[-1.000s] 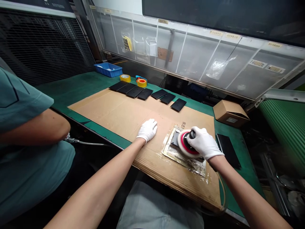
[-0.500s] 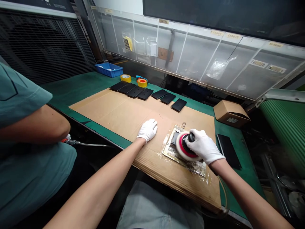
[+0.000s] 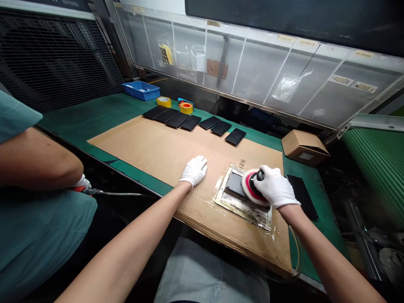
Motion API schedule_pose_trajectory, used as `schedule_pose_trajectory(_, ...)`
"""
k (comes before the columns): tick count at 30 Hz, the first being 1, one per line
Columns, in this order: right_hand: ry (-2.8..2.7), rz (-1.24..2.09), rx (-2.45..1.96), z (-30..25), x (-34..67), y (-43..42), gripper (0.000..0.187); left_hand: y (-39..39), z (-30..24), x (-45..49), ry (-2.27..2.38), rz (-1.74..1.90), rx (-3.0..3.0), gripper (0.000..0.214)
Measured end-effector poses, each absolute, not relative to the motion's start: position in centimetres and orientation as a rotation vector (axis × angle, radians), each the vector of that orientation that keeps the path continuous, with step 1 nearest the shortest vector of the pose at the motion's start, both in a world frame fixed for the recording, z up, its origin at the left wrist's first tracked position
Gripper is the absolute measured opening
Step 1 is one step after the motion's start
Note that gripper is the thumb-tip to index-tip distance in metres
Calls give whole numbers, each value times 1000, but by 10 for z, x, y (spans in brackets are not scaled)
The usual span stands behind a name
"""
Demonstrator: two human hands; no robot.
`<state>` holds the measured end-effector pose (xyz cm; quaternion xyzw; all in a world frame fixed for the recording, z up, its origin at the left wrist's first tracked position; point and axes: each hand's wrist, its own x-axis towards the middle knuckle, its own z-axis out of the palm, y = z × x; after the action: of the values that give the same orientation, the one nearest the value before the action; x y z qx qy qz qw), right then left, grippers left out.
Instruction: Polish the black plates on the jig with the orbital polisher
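Head camera view, looking forward and down over a green-topped bench (image 3: 67, 115), from left to right. At far left sits a co-worker in a teal short-sleeved shirt (image 3: 34, 240), whose white-gloved hand (image 3: 82, 183) is at the end of a thin air hose (image 3: 116, 194). Farther along the bench are a blue plastic tray (image 3: 141, 91), two rolls of tape (image 3: 186, 107), and a row of seven black panels (image 3: 189, 122) along the far edge of a large cardboard sheet (image 3: 132, 147).

On that sheet, the person's white-gloved left hand (image 3: 195, 171) lies flat, palm down, its fingers loosely together, on bare cardboard. Just to its right is a sheet of clear plastic film (image 3: 243, 216), with a black work panel (image 3: 235, 185) lying flat on it. A round, red-rimmed orbital polisher (image 3: 254, 188) sits on the panel's right part. The gloved right hand (image 3: 277, 188) curves over the polisher's black knob, gripping it. Beyond that hand, another black panel (image 3: 302, 197) lies on the bench, with a small cardboard box (image 3: 305, 147) near the far edge.
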<state>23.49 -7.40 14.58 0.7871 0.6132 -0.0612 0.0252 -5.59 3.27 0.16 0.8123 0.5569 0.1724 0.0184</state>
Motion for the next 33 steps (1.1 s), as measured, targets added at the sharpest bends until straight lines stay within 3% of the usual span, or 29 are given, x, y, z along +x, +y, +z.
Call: schedule_pose_trajectory(33,2041,-241,2346,144,236,-65,43,35,-4,-56,1747,559,2530,35)
